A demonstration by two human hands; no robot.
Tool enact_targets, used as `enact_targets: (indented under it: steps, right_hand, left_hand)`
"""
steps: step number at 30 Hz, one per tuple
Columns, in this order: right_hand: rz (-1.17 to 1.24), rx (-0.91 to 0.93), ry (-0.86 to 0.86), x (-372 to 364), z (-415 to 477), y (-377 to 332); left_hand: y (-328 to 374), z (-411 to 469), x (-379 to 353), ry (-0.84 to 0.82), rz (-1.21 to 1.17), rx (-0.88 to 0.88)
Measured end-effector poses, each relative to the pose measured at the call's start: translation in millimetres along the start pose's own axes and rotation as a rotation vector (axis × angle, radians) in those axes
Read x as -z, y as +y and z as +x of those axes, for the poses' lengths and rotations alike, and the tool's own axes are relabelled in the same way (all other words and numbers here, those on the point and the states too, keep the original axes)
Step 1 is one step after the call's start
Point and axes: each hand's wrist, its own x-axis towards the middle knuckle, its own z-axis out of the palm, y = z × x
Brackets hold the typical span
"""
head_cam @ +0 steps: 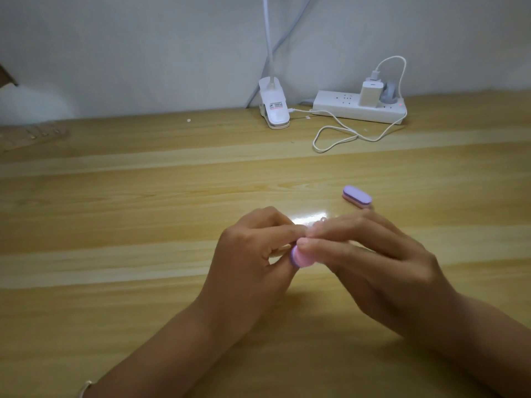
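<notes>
Right hand [373, 262] has the little buffer block [300, 258] pinched, thumb lying across the top and the other fingers running along its far side, so that one is definitely gripped. It's held just above the wooden table [143, 214], right between both hands near the middle of the view. The block looks like soft foam, with a rounded end facing the camera: a pink face, a thin purple layer on its left edge, and a matte, slightly fuzzy surface. Left hand [253, 254] shows its back to the camera, fingers curled inward with the tips up against the block, and honestly I can't tell whether it's gripping it or just touching it. Both forearms come in low from the bottom corners and angle toward each other, wrists off the tabletop, with a thin bracelet [84, 389] on the left one. A second buffer block [357, 196], same oval shape, purple over pink, lies flat on the table just beyond the right hand's fingers. The tabletop is a glossy pale wood grain with a bright glare spot behind the fingertips.
</notes>
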Motion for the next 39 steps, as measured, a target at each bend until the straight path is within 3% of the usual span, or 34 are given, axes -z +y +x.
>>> enact_targets:
  steps: [5, 9, 21, 25, 39]
  right_hand:
    - [-0.033, -0.101, 0.037, 8, 3, 13]
    - [-0.028, -0.006, -0.003, 3, 0, 3]
    - [0.028, -0.139, 0.146, 12, 5, 12]
    - [-0.006, -0.031, 0.071, 4, 3, 2]
    - [-0.017, 0.007, 0.046, 2, 2, 2]
  left_hand:
    - [-1, 1, -2, 0.028, -0.019, 0.035]
    - [-1, 0, -1, 0.020, -0.109, 0.043]
    - [1, 2, 1, 0.038, -0.237, 0.096]
    - [0, 1, 0, 0.039, -0.262, 0.096]
    - [0, 0, 0, 0.017, -0.310, 0.115]
